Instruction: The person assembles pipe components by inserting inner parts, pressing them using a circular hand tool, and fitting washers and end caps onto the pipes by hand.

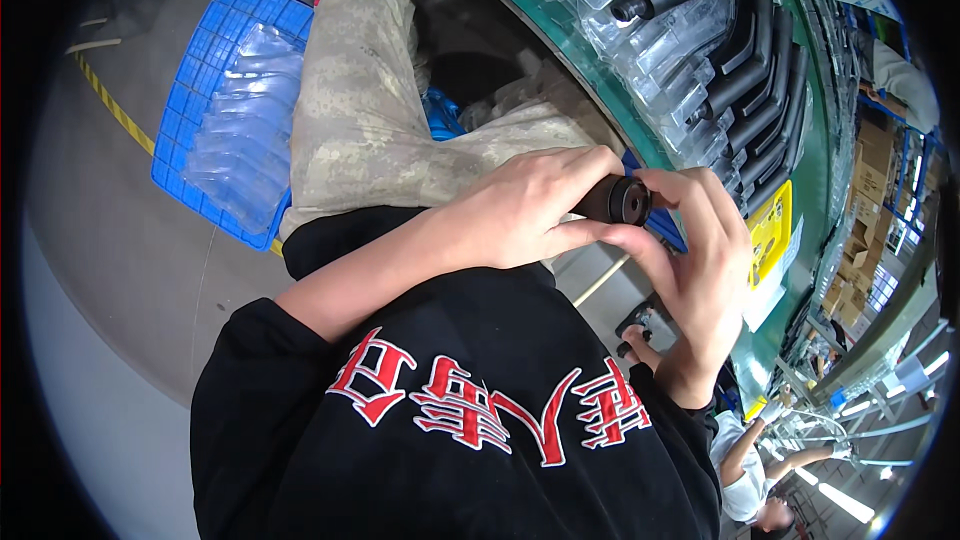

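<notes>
- Left hand (pixel 535 205): grasping. Fingers pass over the rear of a black cylindrical part (pixel 603 202); the thumb lies along its lower side.
- Right hand (pixel 705 240): grasping the same part at its front end. Index finger bears near the upper rim; thumb sits below, close to the left thumb. The remaining fingers are bent, their tips mostly hidden.
- Part position: between both hands, in front of the torso and above the lap, near the table edge. Its round end face, with a small central recess, points to the right of the view. The rear is covered by the left hand.
- Wearer: black shirt (pixel 290 430) with red lettering outlined in white; camouflage trousers (pixel 355 120); seated posture, knees apart.
- Right of the knees: green worktable (pixel 645 135). It carries rows of black angled parts (pixel 770 80) and clear plastic packaging (pixel 640 40).
- Beyond the right hand: yellow tray (pixel 786 205) on the worktable.
- Left of the knees: blue crate (pixel 190 75) with grid-patterned walls, holding nested clear plastic trays (pixel 245 130).
- Floor, far left: yellow-and-black striped tape (pixel 110 105).
- Background, right: stacked cardboard boxes (pixel 865 230); below them, a co-worker in a white top (pixel 738 470).
</notes>
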`<state>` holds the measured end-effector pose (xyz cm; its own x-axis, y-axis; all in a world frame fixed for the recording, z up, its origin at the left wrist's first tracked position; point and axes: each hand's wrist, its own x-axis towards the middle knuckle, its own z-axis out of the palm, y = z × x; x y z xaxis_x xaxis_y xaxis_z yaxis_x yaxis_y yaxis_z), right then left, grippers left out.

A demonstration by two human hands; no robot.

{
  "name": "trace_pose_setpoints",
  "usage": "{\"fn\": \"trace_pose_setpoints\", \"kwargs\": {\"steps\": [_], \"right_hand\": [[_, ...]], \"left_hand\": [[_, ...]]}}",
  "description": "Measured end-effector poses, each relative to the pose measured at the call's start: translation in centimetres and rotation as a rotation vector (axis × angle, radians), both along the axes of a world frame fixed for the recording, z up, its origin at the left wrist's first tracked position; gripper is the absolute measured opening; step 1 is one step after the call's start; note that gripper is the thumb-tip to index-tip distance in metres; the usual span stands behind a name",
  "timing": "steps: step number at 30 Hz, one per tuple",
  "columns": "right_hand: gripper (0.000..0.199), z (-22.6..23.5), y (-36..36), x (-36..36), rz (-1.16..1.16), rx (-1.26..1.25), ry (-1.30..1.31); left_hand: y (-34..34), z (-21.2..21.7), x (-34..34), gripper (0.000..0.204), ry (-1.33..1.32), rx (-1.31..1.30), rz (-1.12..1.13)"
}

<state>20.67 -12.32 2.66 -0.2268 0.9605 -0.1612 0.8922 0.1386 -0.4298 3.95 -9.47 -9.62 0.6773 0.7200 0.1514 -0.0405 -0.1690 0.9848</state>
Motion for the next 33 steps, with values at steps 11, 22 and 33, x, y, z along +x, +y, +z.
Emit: {"fn": "trace_pose_setpoints", "kwargs": {"steps": [11, 22, 33], "right_hand": [[0.037, -0.4, -1.3, 0.6, 0.025, 0.109, 0.032], [0.035, -0.9, -4.2, 1.6, -0.109, 0.205, 0.042], [0.034, -2.4, -5.6, 1.7, -0.266, 0.318, 0.119]], "left_hand": [[0.0, 1.0, 0.4, 0.04, 0.034, -0.03, -0.024], [-0.7, 1.6, 1.0, 0.048, 0.188, -0.014, -0.166], [-1.8, 1.4, 1.7, 0.043, 0.283, 0.019, -0.092]]}}
